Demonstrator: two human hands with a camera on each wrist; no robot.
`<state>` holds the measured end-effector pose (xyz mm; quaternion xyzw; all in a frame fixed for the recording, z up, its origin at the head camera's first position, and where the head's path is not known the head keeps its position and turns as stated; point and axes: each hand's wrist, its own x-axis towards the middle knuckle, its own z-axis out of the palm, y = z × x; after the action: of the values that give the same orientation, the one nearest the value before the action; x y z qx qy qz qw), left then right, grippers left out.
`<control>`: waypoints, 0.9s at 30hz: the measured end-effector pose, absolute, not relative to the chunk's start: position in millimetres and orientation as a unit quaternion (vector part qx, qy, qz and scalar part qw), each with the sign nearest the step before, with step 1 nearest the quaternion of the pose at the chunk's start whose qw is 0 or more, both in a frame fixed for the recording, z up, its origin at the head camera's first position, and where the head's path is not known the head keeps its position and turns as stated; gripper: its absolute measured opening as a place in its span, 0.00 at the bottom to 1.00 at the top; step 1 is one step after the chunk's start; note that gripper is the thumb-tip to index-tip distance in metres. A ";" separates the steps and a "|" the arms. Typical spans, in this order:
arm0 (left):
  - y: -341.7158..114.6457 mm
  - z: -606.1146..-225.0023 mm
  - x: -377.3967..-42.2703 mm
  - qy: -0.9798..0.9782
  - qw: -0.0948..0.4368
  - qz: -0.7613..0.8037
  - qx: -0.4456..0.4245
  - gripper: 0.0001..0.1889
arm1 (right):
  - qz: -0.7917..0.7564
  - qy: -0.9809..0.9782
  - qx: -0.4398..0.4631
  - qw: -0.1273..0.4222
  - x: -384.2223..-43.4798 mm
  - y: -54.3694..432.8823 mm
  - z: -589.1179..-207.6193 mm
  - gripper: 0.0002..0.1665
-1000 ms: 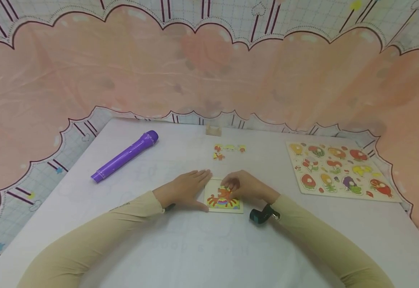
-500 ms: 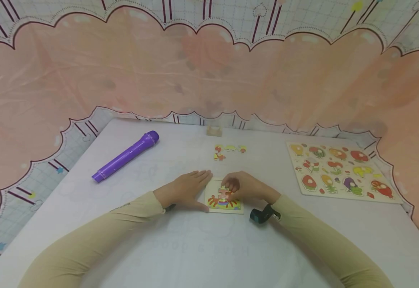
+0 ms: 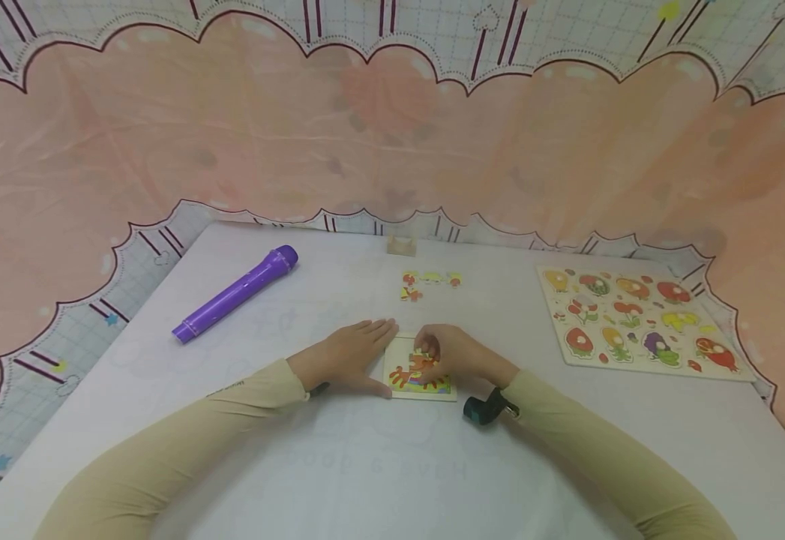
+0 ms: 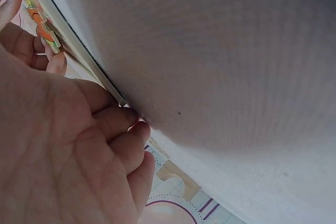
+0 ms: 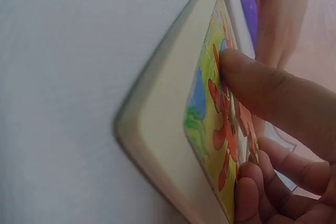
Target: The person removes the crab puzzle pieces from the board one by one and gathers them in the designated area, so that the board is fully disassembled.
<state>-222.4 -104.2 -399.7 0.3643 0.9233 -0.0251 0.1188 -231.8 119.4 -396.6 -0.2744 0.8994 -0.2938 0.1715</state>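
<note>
A small square wooden jigsaw board (image 3: 400, 346) lies flat on the white table, its lower part filled with a picture of a red animal. My left hand (image 3: 348, 354) rests along its left edge with straight fingers, thumb at the near corner. My right hand (image 3: 462, 356) is over the board's right side, thumb and curled fingers pinching a reddish puzzle piece (image 3: 419, 361). The left wrist view shows this puzzle piece (image 4: 42, 24) raised at a tilt from the board. In the right wrist view the thumb touches the picture, and the fingers partly hide the piece.
Several loose puzzle pieces (image 3: 432, 277) lie beyond the board, with a small wooden block (image 3: 401, 245) farther back. A purple toy microphone (image 3: 233, 296) lies at left. At right lies a larger fruit puzzle board (image 3: 642, 322). A patterned cloth (image 3: 392, 142) hangs behind the table.
My right hand has shifted slightly, its wrist moving a little left, while the held piece's visible tilt has varied. The left hand stays at the board's edge.
</note>
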 end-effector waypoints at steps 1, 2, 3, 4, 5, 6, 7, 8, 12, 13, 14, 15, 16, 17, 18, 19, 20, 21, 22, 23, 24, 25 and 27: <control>-104.1 -399.6 -222.3 0.923 0.119 -0.024 0.364 0.57 | -0.292 0.900 -0.275 0.168 -231.0 119.4 -396.4 0.26; -104.1 -399.5 -222.2 0.923 0.120 -0.025 0.364 0.57 | -0.292 0.901 -0.275 0.165 -230.9 119.5 -397.0 0.26; -104.1 -399.2 -222.0 0.923 0.120 -0.025 0.364 0.57 | -0.291 0.902 -0.276 0.160 -230.9 119.9 -397.9 0.26; -104.0 -399.0 -221.7 0.923 0.120 -0.025 0.364 0.57 | -0.291 0.902 -0.277 0.155 -231.0 120.5 -399.1 0.26; -104.0 -398.7 -221.6 0.923 0.120 -0.027 0.364 0.57 | -0.293 0.902 -0.278 0.151 -231.3 121.1 -400.3 0.26; -103.9 -398.3 -221.4 0.923 0.120 -0.028 0.364 0.57 | -0.294 0.902 -0.279 0.148 -231.6 121.8 -401.4 0.25; -103.7 -398.0 -221.2 0.923 0.119 -0.030 0.364 0.57 | -0.295 0.902 -0.280 0.145 -231.9 122.3 -402.4 0.25; -103.6 -397.6 -220.9 0.923 0.119 -0.029 0.365 0.57 | -0.297 0.902 -0.279 0.144 -232.2 122.8 -403.0 0.24; -103.4 -396.6 -220.6 0.922 0.118 -0.023 0.369 0.57 | -0.303 0.900 -0.278 0.148 -232.4 124.3 -402.0 0.21; -103.3 -396.5 -220.6 0.922 0.118 -0.023 0.369 0.57 | -0.305 0.899 -0.276 0.150 -232.2 124.7 -401.2 0.21; -103.5 -396.3 -220.6 0.921 0.118 -0.020 0.369 0.57 | -0.307 0.898 -0.277 0.151 -231.8 125.1 -400.2 0.21; -103.5 -396.2 -220.6 0.922 0.119 -0.023 0.369 0.57 | -0.307 0.897 -0.279 0.151 -231.5 125.6 -399.5 0.21; -103.5 -396.1 -220.6 0.922 0.120 -0.023 0.368 0.57 | -0.310 0.896 -0.280 0.149 -231.1 125.9 -399.0 0.20; -103.5 -395.9 -220.6 0.922 0.120 -0.026 0.367 0.57 | -0.311 0.896 -0.282 0.147 -230.8 126.4 -398.7 0.21; -103.6 -396.0 -220.6 0.922 0.120 -0.027 0.367 0.57 | -0.314 0.894 -0.285 0.144 -230.7 126.7 -398.7 0.21; -103.7 -396.1 -220.6 0.922 0.120 -0.029 0.366 0.57 | -0.315 0.893 -0.288 0.141 -230.8 127.2 -399.0 0.21; -103.7 -396.2 -220.5 0.922 0.119 -0.028 0.367 0.57 | -0.317 0.892 -0.292 0.138 -231.0 127.6 -399.6 0.21; -103.7 -396.4 -220.5 0.922 0.120 -0.031 0.366 0.57 | -0.318 0.892 -0.291 0.136 -231.4 127.9 -400.5 0.21; -103.7 -396.8 -220.4 0.922 0.119 -0.031 0.366 0.57 | -0.323 0.891 -0.289 0.137 -231.9 128.4 -401.4 0.21; -103.7 -397.1 -220.4 0.922 0.119 -0.033 0.366 0.57 | -0.326 0.890 -0.286 0.138 -232.5 129.0 -402.4 0.21; -103.7 -397.2 -220.3 0.922 0.118 -0.030 0.367 0.57 | -0.331 0.889 -0.282 0.141 -233.2 129.7 -403.5 0.22; -103.6 -397.4 -220.2 0.922 0.118 -0.031 0.366 0.57 | -0.334 0.889 -0.278 0.144 -233.9 130.6 -404.7 0.22; -103.4 -397.5 -220.1 0.923 0.118 -0.033 0.366 0.57 | -0.343 0.887 -0.268 0.153 -235.6 132.4 -406.7 0.22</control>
<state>-220.1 -103.4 -397.5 0.3656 0.9227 -0.0328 0.1178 -235.6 132.4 -406.7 -0.2677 0.8872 -0.3434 0.1528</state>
